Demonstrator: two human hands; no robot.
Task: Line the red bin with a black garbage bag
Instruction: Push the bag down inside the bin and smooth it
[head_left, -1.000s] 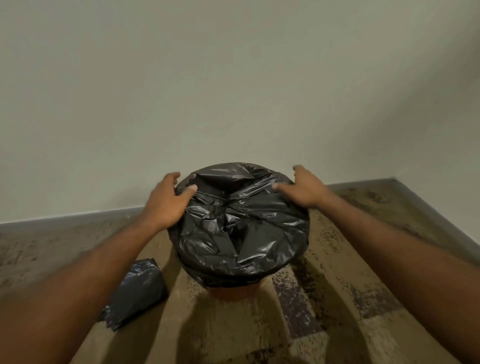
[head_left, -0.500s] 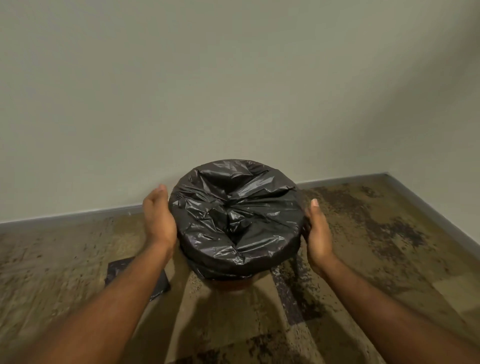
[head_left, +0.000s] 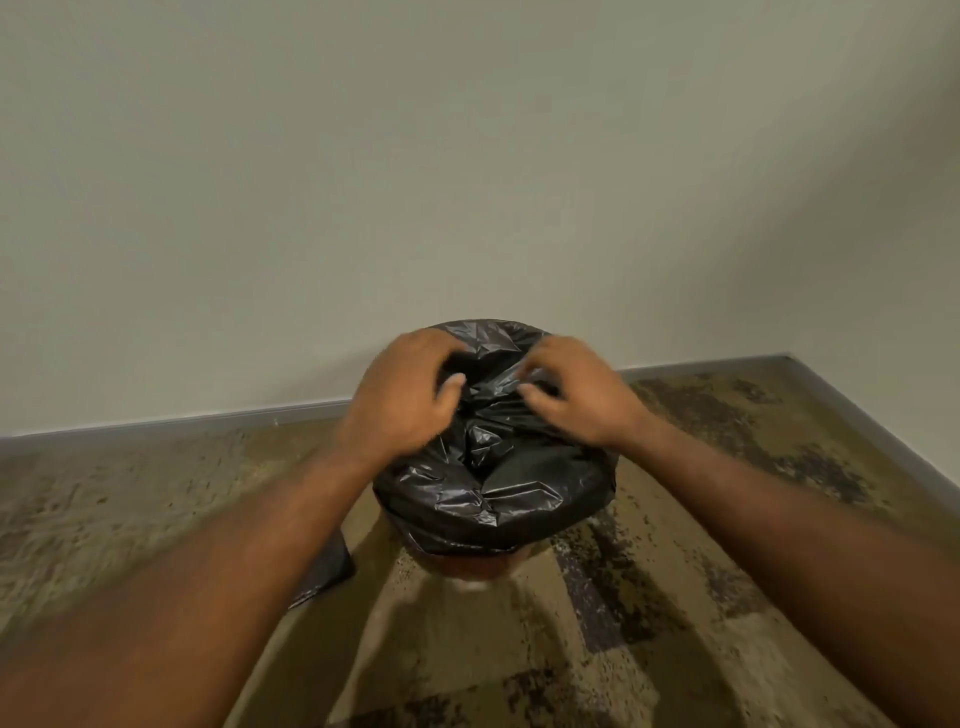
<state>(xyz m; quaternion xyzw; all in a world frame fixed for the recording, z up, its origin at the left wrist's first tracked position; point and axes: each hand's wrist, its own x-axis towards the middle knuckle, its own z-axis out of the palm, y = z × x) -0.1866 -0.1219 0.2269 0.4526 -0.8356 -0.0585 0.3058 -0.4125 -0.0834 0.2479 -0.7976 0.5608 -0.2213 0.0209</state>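
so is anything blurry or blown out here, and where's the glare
Head view: both forearms smear with motion blur near the bottom edge; the left hand and right hand are softly blurred. Dull highlights glint on the black bag creases. Nothing is blown out; the baseboard bends from wide-angle distortion.

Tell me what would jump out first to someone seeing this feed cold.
The black bag, stretched over the bin in the middle of the view near the wall, with only a strip of red showing under its hem. Both hands sit on top of it, left hand and right hand, fingers curled into the crumpled plastic at the centre. A dark folded pack lies on the carpet beside the bin, partly behind the left forearm.
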